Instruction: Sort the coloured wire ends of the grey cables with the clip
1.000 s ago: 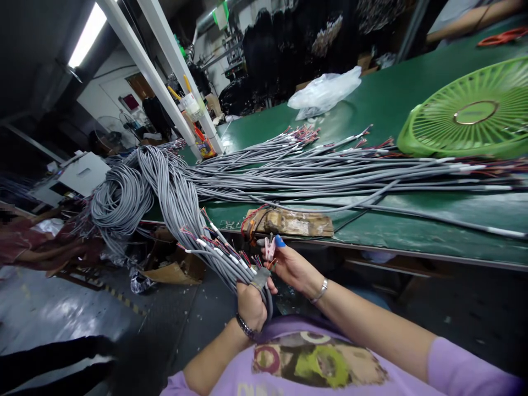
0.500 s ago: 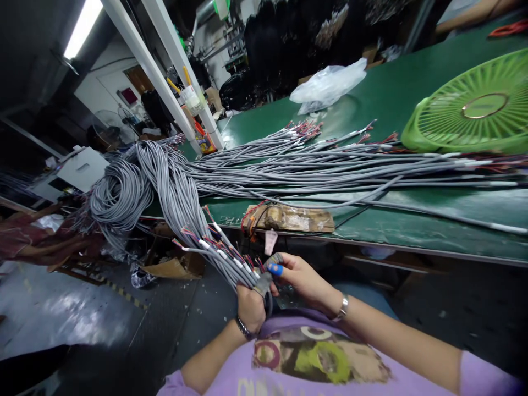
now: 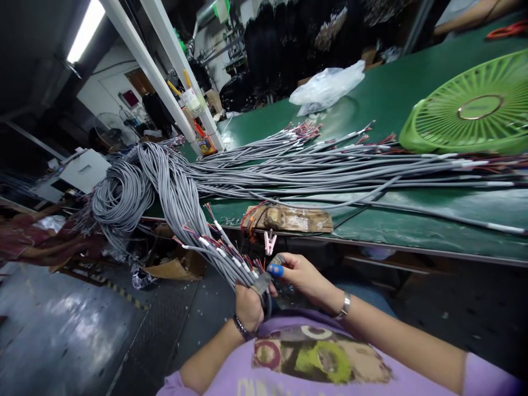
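Note:
My left hand [image 3: 248,306] is closed around a thick bundle of grey cables [image 3: 193,220] that hangs off the edge of the green table [image 3: 383,99]. The cable ends, with white sleeves and red wires [image 3: 231,254], stick out above my fist. My right hand [image 3: 297,274], with a blue cap on one fingertip [image 3: 275,270], pinches at those wire ends beside my left thumb. A small pink clip [image 3: 270,241] hangs from the table edge just above both hands.
More grey cables [image 3: 330,165] lie spread along the table. A worn wooden block [image 3: 289,219] sits at the table edge. A green fan grille [image 3: 470,115] lies at the right, a clear plastic bag [image 3: 328,87] farther back. Another person's arm [image 3: 466,19] shows top right.
My right hand has left the pink clip and dropped down to the wire ends by my left hand. The clip now hangs free at the table edge.

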Available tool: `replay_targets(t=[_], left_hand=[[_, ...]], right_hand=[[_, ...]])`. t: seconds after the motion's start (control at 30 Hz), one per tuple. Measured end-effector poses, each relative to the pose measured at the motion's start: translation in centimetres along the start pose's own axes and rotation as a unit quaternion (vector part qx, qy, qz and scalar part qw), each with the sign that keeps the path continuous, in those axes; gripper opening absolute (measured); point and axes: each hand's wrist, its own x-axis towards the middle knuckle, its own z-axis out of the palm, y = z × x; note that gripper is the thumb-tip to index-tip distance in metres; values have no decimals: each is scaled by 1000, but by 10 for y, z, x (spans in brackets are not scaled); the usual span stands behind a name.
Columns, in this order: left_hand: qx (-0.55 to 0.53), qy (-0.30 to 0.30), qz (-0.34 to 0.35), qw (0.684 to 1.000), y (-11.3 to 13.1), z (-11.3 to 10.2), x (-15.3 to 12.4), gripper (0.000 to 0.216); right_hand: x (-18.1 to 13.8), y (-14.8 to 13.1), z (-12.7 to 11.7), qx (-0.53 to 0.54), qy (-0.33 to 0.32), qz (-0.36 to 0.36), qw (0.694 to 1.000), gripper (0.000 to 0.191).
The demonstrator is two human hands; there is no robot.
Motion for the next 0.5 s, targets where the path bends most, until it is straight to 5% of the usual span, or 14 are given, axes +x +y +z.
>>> replay_targets(t=[0.23, 0.5], left_hand=[[-63, 24, -37, 997, 12, 9, 2, 19], [-74, 37, -39, 996, 8, 19, 10, 16]], right_hand=[[21, 11, -14, 170, 106, 57, 978, 52], [42, 8, -6, 96, 153, -54, 982, 46]])
